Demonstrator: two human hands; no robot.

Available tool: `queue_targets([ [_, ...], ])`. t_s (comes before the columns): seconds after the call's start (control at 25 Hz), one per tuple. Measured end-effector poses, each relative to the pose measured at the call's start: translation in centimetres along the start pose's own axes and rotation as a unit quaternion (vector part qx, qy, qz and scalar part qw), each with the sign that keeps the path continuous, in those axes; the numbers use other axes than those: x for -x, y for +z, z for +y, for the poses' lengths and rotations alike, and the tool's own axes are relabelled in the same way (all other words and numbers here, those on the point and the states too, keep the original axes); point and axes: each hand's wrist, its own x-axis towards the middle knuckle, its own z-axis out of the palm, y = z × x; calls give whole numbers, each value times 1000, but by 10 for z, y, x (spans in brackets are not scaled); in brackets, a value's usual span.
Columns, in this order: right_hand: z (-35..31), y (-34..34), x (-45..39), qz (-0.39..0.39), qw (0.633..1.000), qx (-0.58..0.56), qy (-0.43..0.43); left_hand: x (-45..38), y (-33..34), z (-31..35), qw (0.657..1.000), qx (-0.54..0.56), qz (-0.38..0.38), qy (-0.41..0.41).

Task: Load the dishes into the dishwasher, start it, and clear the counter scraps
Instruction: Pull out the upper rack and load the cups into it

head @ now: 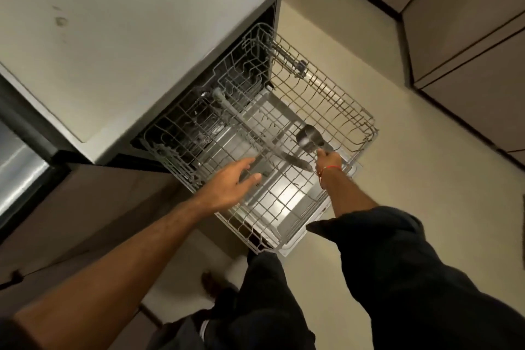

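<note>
A grey wire dishwasher rack [335,99] is seen pulled out from the open dishwasher [199,122] beneath a pale, smooth countertop [127,23]. Through the wires of the rack the lowered, shiny metal door [284,196] is visible, with a bright patch of light reflected on it. A grey spray arm [227,105] is seen under the far left part of the rack.

The left hand [230,182] is held over the near left part of the rack, its fingers stretched out and loose, nothing being held; whether the fingertips touch the wires cannot be told. The right hand [325,159] is held over the near right part of the rack, a red thread [329,169] being tied around its wrist. Its fingers are closed around the handle end of a stainless steel ladle [306,136], whose round bowl lies just beyond the hand, towards the middle of the rack. The ladle is blurred, so it cannot be told whether it rests on the wires or is held just above them. A long, dark, blurred utensil [289,158] is seen lying between the two hands; its kind cannot be made out.

A beige floor [369,37] is seen to the right of the dishwasher, and brown cabinet fronts [468,51] at the far right. Dark trousers [383,278] fill the near part of the view. At the left edge a stainless steel surface [17,173] is partly shown.
</note>
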Motion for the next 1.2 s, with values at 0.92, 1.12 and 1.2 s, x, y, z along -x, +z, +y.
queue_targets([
  [0.92,54,217,421,-561,667,215,-440,355,3,-197,818,74,564,-93],
  [1.12,155,263,558,-658,536,270,-454,497,72,-264,666,135,707,-198],
  [1.2,207,274,614,-690,486,291,-452,550,105,-291,610,161,740,-233],
])
